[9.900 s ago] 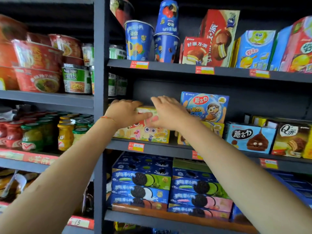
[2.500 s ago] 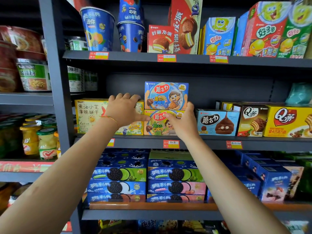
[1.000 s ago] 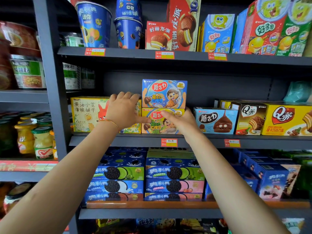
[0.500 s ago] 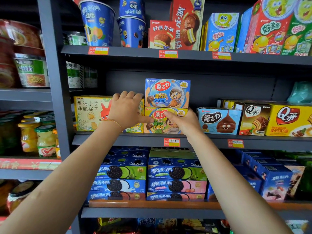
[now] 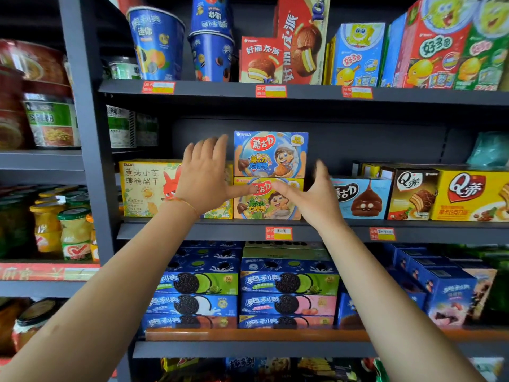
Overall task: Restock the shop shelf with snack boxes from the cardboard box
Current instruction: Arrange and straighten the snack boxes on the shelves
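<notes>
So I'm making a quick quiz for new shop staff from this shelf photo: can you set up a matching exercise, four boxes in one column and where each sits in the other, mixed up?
Things:
1. blue cartoon-boy box
2. yellow rabbit biscuit box
3. light-blue chocolate-drop box
4. pink cookie box

Places:
A. far left of the middle shelf, partly behind the left hand
B. lower shelf, in a stack
C. stacked on a yellow box of the same brand
D. middle shelf, just beyond the right hand

Pairs: 1-C, 2-A, 3-D, 4-B
</notes>
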